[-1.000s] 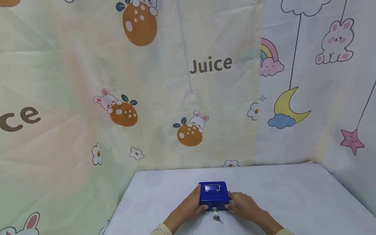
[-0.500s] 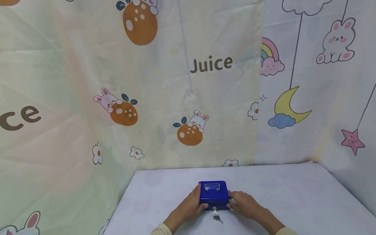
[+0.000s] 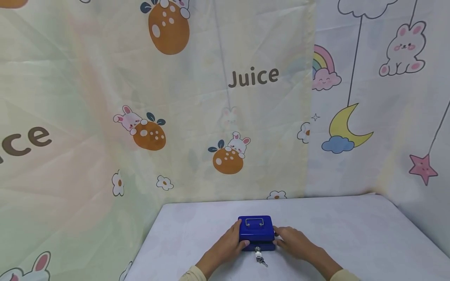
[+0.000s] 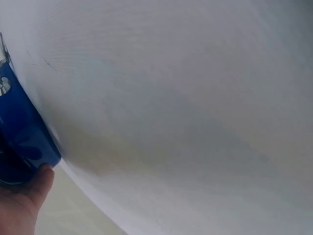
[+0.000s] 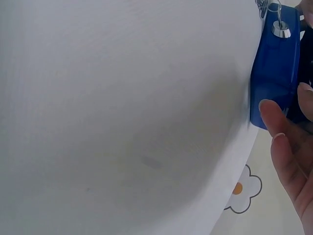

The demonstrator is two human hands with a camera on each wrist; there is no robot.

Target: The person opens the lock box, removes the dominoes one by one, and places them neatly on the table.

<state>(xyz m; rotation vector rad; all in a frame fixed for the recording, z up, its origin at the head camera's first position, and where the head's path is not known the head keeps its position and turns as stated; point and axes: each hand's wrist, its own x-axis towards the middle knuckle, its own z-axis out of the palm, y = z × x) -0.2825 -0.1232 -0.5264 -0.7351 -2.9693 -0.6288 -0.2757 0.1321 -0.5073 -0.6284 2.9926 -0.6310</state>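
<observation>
A small blue metal cash box (image 3: 256, 228) with a wire handle on its lid stands on the white table. Its lid is slightly raised at the front, and a dark gap shows above the base (image 3: 249, 247). A bunch of keys (image 3: 259, 256) hangs from the front lock (image 5: 281, 29). My left hand (image 3: 227, 245) holds the left side, its thumb at the front left corner, seen also with the blue base (image 4: 27, 127) in the left wrist view. On the right side, my right hand (image 3: 296, 242) grips the lid's edge with thumb and fingers near the front corner. The box's inside is hidden.
The white-covered table (image 3: 197, 218) reaches back to a printed cloth wall (image 3: 197, 187). A second cloth (image 3: 351, 171) with a moon and star hangs at the right.
The front of the lid has risen a little, so a dark gap appears over the base. My right thumb has shifted slightly up and right. The left hand stays nearly still.
</observation>
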